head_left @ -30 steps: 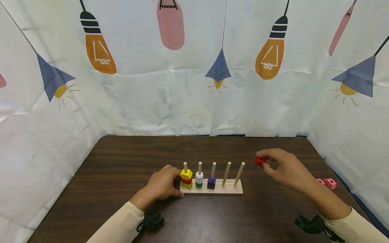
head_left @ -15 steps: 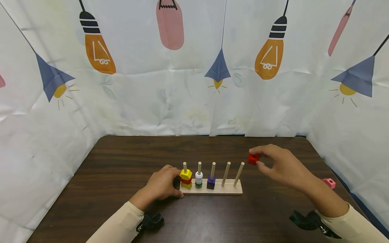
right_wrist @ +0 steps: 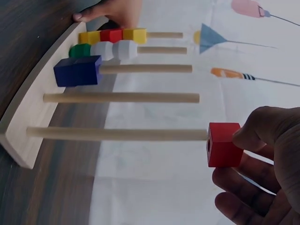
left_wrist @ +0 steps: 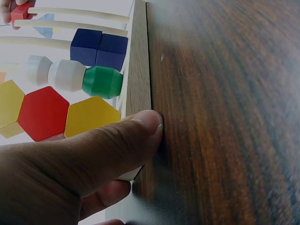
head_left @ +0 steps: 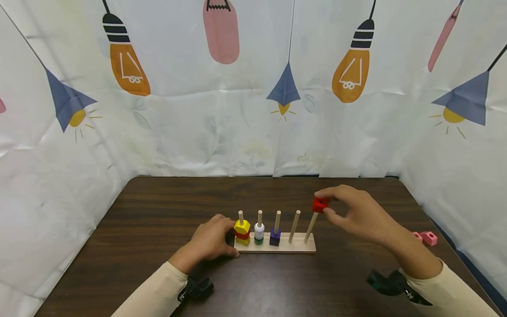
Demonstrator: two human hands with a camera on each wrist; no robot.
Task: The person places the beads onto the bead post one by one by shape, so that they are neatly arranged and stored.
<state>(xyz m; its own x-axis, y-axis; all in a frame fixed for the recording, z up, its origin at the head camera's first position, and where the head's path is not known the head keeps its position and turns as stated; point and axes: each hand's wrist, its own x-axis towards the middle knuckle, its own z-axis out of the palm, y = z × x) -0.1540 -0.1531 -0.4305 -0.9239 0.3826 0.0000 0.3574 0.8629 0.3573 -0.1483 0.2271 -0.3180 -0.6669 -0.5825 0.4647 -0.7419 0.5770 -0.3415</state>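
Observation:
My right hand (head_left: 352, 215) pinches a red cube-shaped bead (right_wrist: 225, 145) between thumb and fingers. The bead is at the tip of the rightmost peg (right_wrist: 117, 134) of a wooden peg stand (head_left: 277, 249); its hole shows beside the peg's end in the right wrist view. My left hand (head_left: 214, 237) grips the left end of the stand, thumb on the front edge. Beside it, yellow and red hexagonal beads (left_wrist: 44, 112) sit on the first peg. White and green rounded beads (left_wrist: 103, 82) are on the second, and two dark blue cubes (left_wrist: 99, 48) on the third.
Pink beads (head_left: 429, 238) lie near the right edge of the dark wooden table (head_left: 178, 198), partly behind my right forearm. The fourth peg (head_left: 295, 226) is bare. A white printed curtain (head_left: 237, 132) stands behind the table.
My right hand has moved left with the red bead, from right of the stand to the top of the rightmost peg. The left hand has stayed on the stand.

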